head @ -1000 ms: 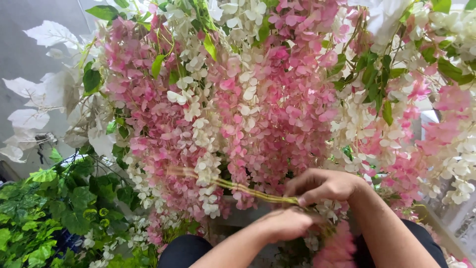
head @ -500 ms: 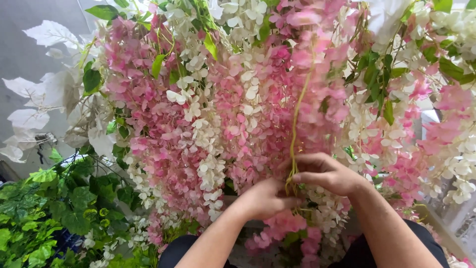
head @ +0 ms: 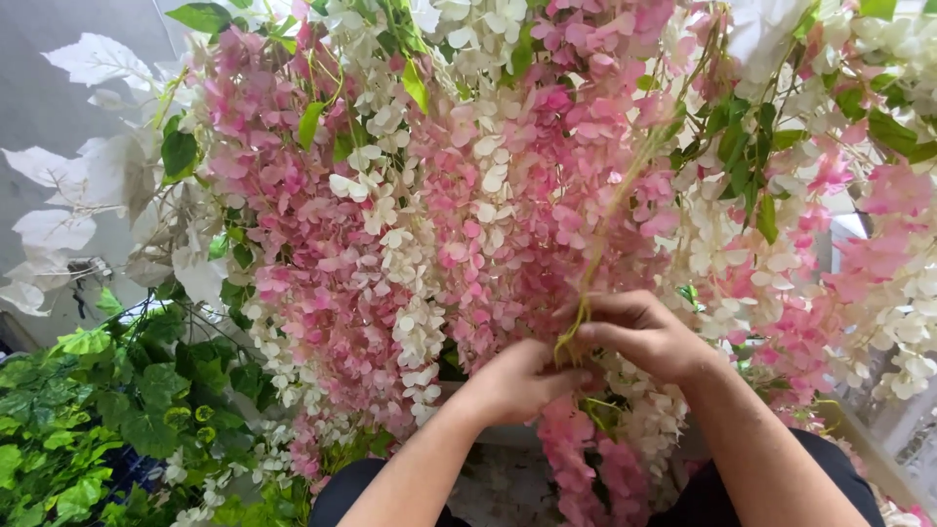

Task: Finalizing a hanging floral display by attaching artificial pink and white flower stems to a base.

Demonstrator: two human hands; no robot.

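**Both hands at the stems of a hanging flower cluster**

The right hand (head: 639,335) pinches a bundle of thin yellow-green stems (head: 597,256), fingers closed around their lower end, just at 5 o'clock of the frame's centre. The stems rise toward 1 o'clock into pink and white blossom strands (head: 468,224). The left hand (head: 517,379), at 7 o'clock of the right and touching it, curls shut under the stem ends. Green leafy foliage (head: 88,429) lies at 8 o'clock.

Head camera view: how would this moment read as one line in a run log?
left hand: under flower stem base | right hand: pinching stem, upright | around: pink and white blossom strands, green leaves
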